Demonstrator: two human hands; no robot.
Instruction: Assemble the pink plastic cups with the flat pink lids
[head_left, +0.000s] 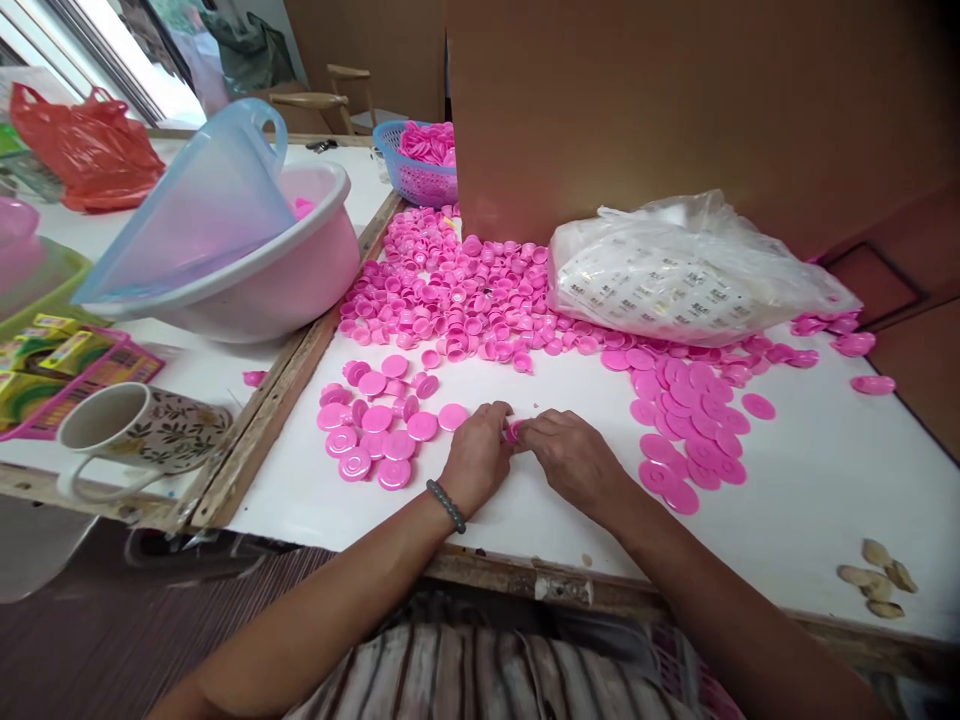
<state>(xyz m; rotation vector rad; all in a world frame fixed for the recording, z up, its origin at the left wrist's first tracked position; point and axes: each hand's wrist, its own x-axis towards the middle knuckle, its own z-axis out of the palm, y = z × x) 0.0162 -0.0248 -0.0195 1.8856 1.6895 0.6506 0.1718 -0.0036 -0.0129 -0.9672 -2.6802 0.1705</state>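
Far to the left of the fingers, a patterned mug [180, 430] stood beyond the wooden edging, best left clear of a swinging elbow. Just left of the fingers, pink lids [376, 419] lay loosely spread on the counter [795, 490]; beyond the fingertips, pink cups [450, 300] were heaped. The left hand [480, 450] pinched a small pink piece [513, 431], which sat between both sets of fingertips, mostly covered, so its exact shape could not be told. The right hand [571, 455] had its fingers bunched and closed on the other side of it. Good handling there probably meant one hand steadying while the other pressed squarely, without twisting. Right of the fingers, flat pink discs [694, 420] overlapped within easy reach; farther right lay some shells [874, 580], best kept out of the pieces.
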